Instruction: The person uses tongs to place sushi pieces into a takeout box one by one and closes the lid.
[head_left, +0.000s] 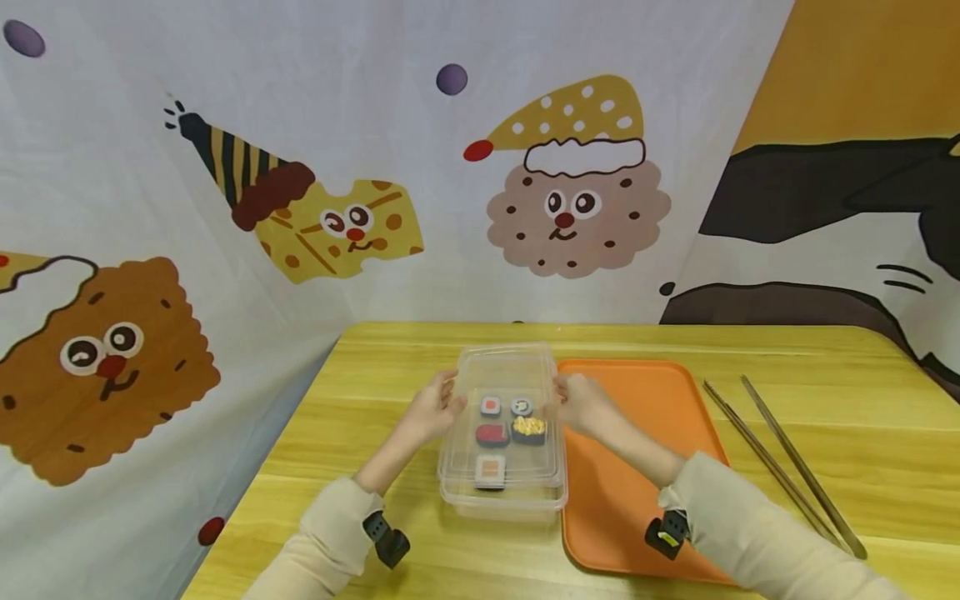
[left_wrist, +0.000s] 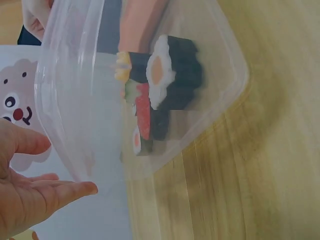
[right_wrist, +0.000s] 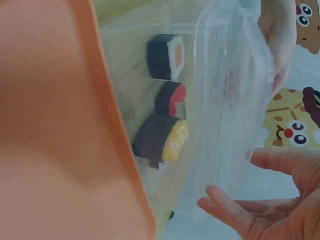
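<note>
A clear plastic container (head_left: 504,506) stands on the wooden table with several sushi pieces inside, among them a roll with an orange centre (head_left: 491,472) and one topped with yellow bits (head_left: 529,428). Over it lies a clear lid (head_left: 504,367), shifted toward the far side. My left hand (head_left: 437,404) holds the lid's left edge between thumb and fingers, as the left wrist view also shows at the lid's corner (left_wrist: 60,120). On the opposite edge, my right hand (head_left: 588,406) grips the lid (right_wrist: 232,100) likewise. Whether the lid's front edge touches the container's rim, I cannot tell.
An orange tray (head_left: 622,500) lies directly right of the container, under my right forearm. Farther right is a pair of long metal tongs (head_left: 787,467), tips spread. Behind the table's far edge hangs a cartoon-printed cloth (head_left: 450,208).
</note>
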